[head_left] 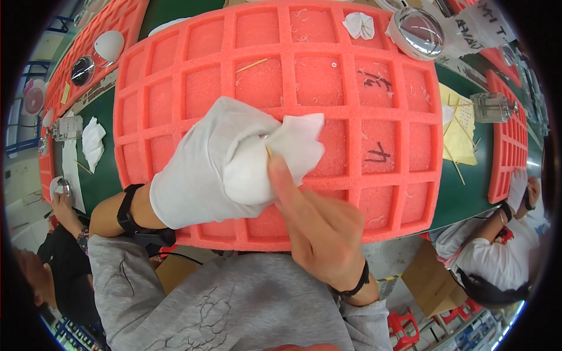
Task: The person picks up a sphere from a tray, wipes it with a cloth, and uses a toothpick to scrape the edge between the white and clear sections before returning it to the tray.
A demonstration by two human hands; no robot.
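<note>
My left hand (202, 164), in a white glove, is closed round a smooth white dome-shaped piece (247, 175) above the pink foam tray. A white cloth (307, 140) with jagged edges stands up beside the dome, partly behind my right fingers. Bare and bent inward, my right hand (319, 222) pinches a thin wooden stick (268, 151), whose tip points at the dome's upper edge. The lower part of the stick is hidden by my fingers, and that hand is slightly blurred.
Beneath my hands lies the pink foam tray (383, 111) with square compartments. A loose wooden stick (252, 65), a crumpled white cloth (359, 26) and a shiny silver dome (417, 34) are on it. A glass bottle (494, 107) and yellow cloth (458, 126) stand right. Co-workers sit both sides.
</note>
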